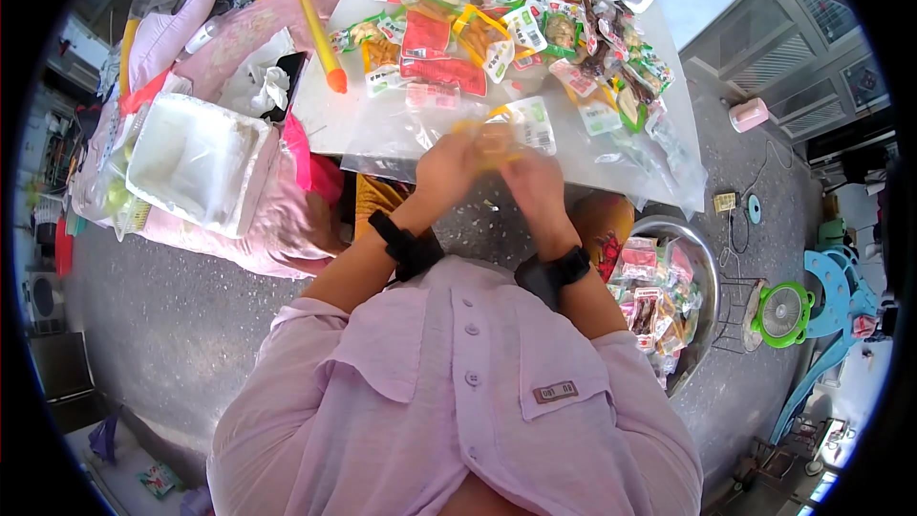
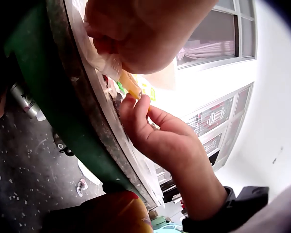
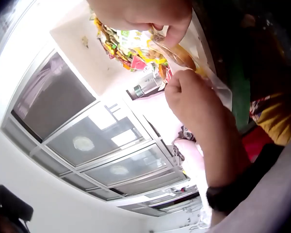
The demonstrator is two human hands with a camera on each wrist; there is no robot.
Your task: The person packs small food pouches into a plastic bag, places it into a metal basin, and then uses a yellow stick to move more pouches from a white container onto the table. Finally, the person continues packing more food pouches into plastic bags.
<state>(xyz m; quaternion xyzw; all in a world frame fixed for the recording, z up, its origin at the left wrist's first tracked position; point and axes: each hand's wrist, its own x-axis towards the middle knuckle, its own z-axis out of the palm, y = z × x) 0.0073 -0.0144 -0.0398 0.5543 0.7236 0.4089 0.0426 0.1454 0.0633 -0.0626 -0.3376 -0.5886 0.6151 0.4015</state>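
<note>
Between both hands, close over the table's near edge, is a small yellow snack packet (image 1: 495, 145), blurred in the head view. My left hand (image 1: 447, 172) pinches its left side and my right hand (image 1: 535, 186) its right side. In the right wrist view the packet (image 3: 183, 57) shows brownish contents by the left hand (image 3: 196, 97). The right hand's thumb and fingertips (image 2: 141, 104) meet on its yellow end in the left wrist view. A clear plastic bag (image 1: 377, 139) lies on the tabletop beside the left hand. Just beyond the hands rests a white-and-green packet (image 1: 535, 124).
Many colourful snack packets (image 1: 478, 33) are heaped across the table (image 1: 325, 119). A metal basin (image 1: 709, 325) holding more packets stands at lower right. To the left are a white foam box (image 1: 253, 148) and a yellow tube with an orange tip (image 1: 318, 33).
</note>
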